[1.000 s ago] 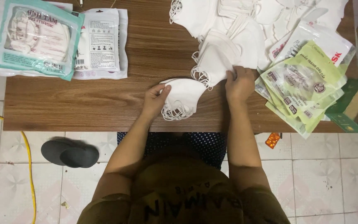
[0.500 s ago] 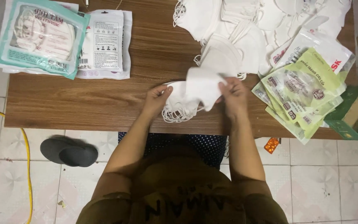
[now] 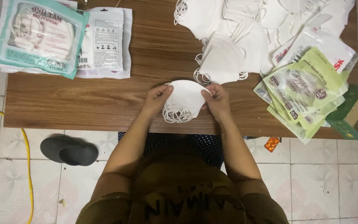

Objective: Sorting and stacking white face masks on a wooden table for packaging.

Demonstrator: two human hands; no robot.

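A small stack of folded white face masks [image 3: 185, 99] with dangling ear loops lies near the front edge of the wooden table [image 3: 83, 103]. My left hand [image 3: 156, 98] grips its left side and my right hand [image 3: 217, 98] grips its right side, both holding the stack together. Just beyond it sits another pile of white masks [image 3: 224, 60], and a larger heap of masks [image 3: 262, 16] spreads across the back right.
Green and white empty mask pouches [image 3: 305, 89] fan out at the right. Filled teal mask packs [image 3: 42, 37] and white packs [image 3: 104, 41] lie at the back left. A green box [image 3: 355, 114] is at the right edge. A dark sandal [image 3: 69, 150] and yellow cable [image 3: 23, 141] lie on the tiled floor.
My right hand brought a mask from the pile beyond onto the stack by my left hand. Both hands now hold the stack at its sides.
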